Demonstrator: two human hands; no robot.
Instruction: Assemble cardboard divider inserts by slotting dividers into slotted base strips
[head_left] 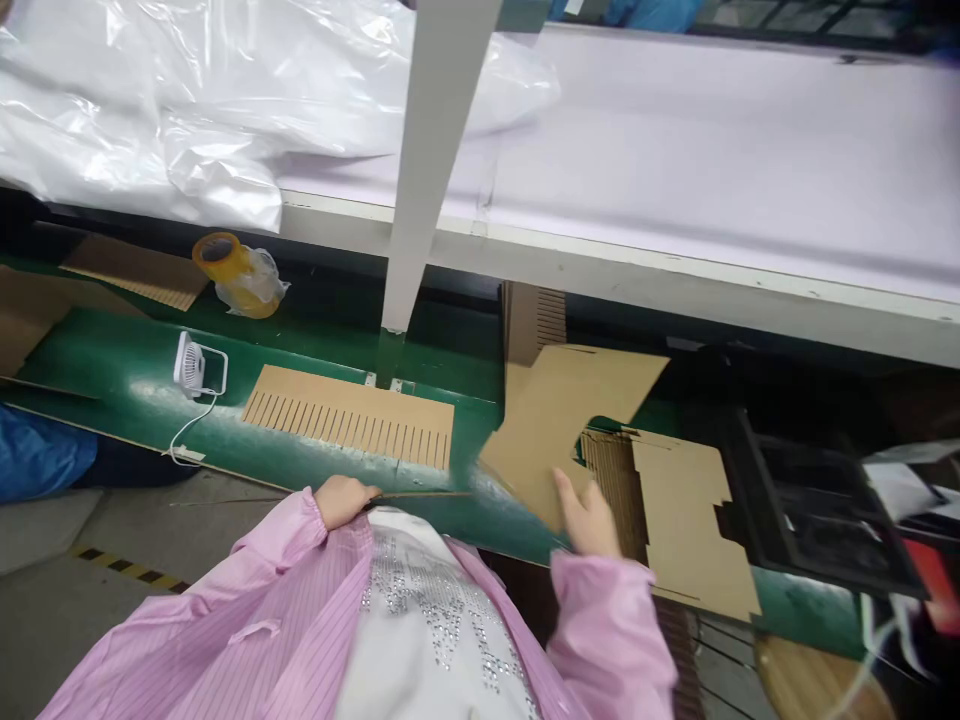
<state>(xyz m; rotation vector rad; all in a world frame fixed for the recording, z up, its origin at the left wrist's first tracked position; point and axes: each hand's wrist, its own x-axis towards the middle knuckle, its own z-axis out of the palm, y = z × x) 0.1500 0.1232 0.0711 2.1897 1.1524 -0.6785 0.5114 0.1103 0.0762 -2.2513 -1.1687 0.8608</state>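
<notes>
My right hand (589, 515) is slightly blurred and grips the lower edge of a tan die-cut cardboard sheet (562, 430), which is tilted up over the green bench (142, 380). A second notched cardboard sheet (679, 520) lies flat just right of that hand, partly under the first. My left hand (343, 500) rests curled at the bench's near edge, with its fingers hidden; a thin brown edge (420, 493) runs from it to the right. A slotted cardboard piece (349, 418) lies on the bench ahead of my left hand, not touching it.
A small white fan (191, 365) and a yellow tape roll in plastic (236, 275) sit on the bench. Above it are a white post (427, 170), a raised lilac-topped shelf (675, 150) and bunched clear plastic film (150, 110). A black tray (810, 500) stands at right.
</notes>
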